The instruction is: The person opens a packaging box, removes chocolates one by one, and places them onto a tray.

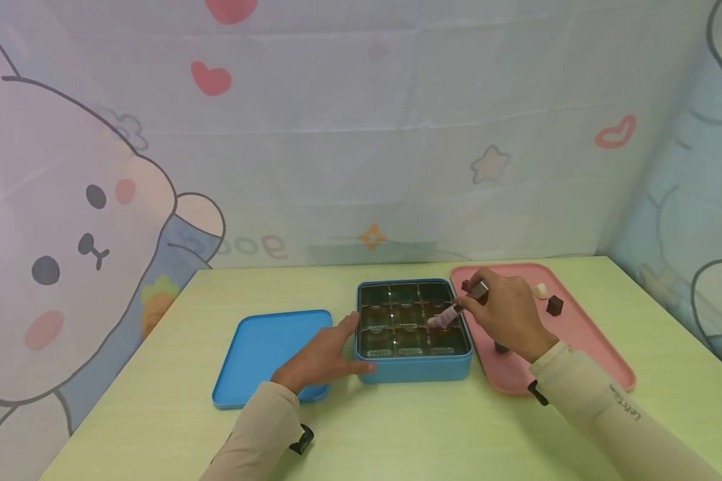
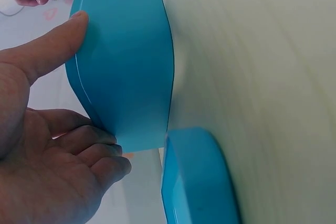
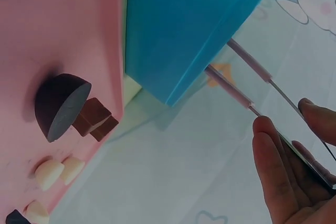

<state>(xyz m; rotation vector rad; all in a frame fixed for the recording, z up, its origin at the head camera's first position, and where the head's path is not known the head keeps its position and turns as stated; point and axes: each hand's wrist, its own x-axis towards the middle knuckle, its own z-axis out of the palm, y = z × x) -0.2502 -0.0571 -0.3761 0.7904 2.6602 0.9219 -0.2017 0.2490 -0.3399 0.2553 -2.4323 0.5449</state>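
A blue box (image 1: 414,371) with a clear divided insert (image 1: 391,314) stands before me. On its left side rests my left hand (image 1: 326,354), thumb at the front corner and fingers against the left wall; the left wrist view shows the thumb on the box's edge. My right hand (image 1: 510,314) holds small metal tongs (image 1: 478,290) with pink tips. Those tips (image 1: 442,317) reach over the right side of the insert. In the right wrist view, the tong arms (image 3: 236,90) are spread apart and their ends are hidden behind the box wall. Whether they hold anything, I cannot tell.
Right of the box lies a pink tray (image 1: 583,347) with a dark half-dome (image 3: 58,106), brown cubes (image 3: 93,116), pale pieces (image 3: 48,174) and a dark block (image 1: 555,305). A blue lid (image 1: 259,357) lies to the left. A printed cloth (image 1: 337,133) hangs behind the table.
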